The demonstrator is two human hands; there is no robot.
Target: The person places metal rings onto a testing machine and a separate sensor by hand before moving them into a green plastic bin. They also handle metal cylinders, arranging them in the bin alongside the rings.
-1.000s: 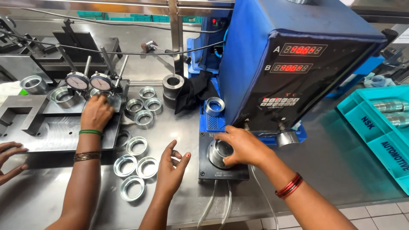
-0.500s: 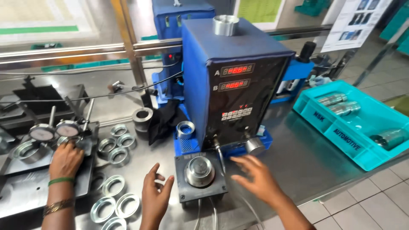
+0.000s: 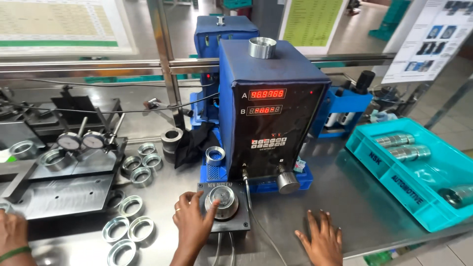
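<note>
Presently the left hand (image 3: 193,221) rests half curled at the left edge of a small black square fixture plate (image 3: 224,213), its fingertips touching the round silver metal ring part (image 3: 221,200) seated on the plate's central post; the hand does not enclose the part. The right hand (image 3: 321,240) lies flat and open, fingers spread, palm down on the stainless steel worktop (image 3: 345,197), gripping nothing, well to the right of the fixture plate. The fixture plate sits on the worktop directly in front of a tall blue box-shaped gauging unit (image 3: 268,103) with two red digital readouts on its dark front face; a thin grey cable (image 3: 256,221) runs from the unit's lower front past the plate toward the near edge. A second silver ring (image 3: 215,155) stands on the blue base at the unit's left foot, and a larger silver ring (image 3: 262,47) sits on top of the unit. To the left, loose silver bearing rings (image 3: 129,224) lie scattered on the worktop near a dark steel gauge block (image 3: 59,189) carrying two round dial indicators (image 3: 81,141). At the lower left corner another person's hand with a green wristband (image 3: 12,234) shows; its grip cannot be told. On the right a turquoise plastic tray (image 3: 394,187) holds several silver cylindrical sleeves (image 3: 401,147).
</note>
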